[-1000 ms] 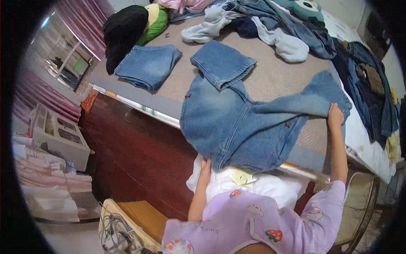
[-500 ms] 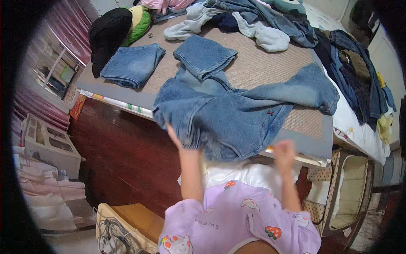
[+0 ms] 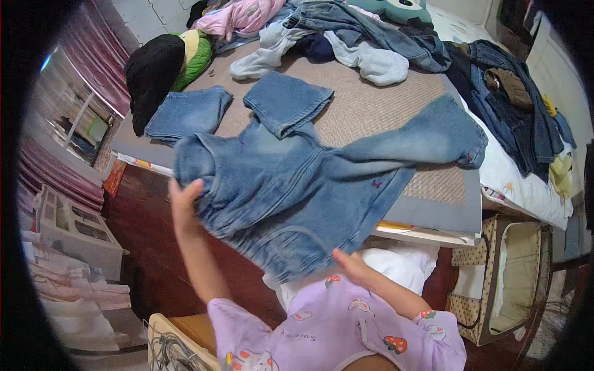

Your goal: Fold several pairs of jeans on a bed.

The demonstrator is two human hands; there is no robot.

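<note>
A pair of blue jeans (image 3: 322, 185) lies spread at the bed's near edge, its waist part hanging toward me. My left hand (image 3: 187, 201) is closed on the denim at the far left of the waist, thumb on top. At the lower edge of the jeans, my right hand (image 3: 351, 264) is closed with thumb and fingers at the fabric rim. One leg stretches right, with small red stitching near it. A denim section with a hem (image 3: 288, 102) lies over the top; whether it belongs to the same pair I cannot tell.
Folded jeans (image 3: 189, 114) lie on the bed mat (image 3: 371, 108) at left, by a black and green plush item (image 3: 154, 77). Clothes (image 3: 377, 34) heap at the back, and more denim (image 3: 513, 105) hangs at right. A fabric storage box (image 3: 513, 284) stands below right.
My left hand has pulled the waist of the jeans left and toward me, opening it out. My right hand, apart from the jeans before, has moved left to their lower edge.
</note>
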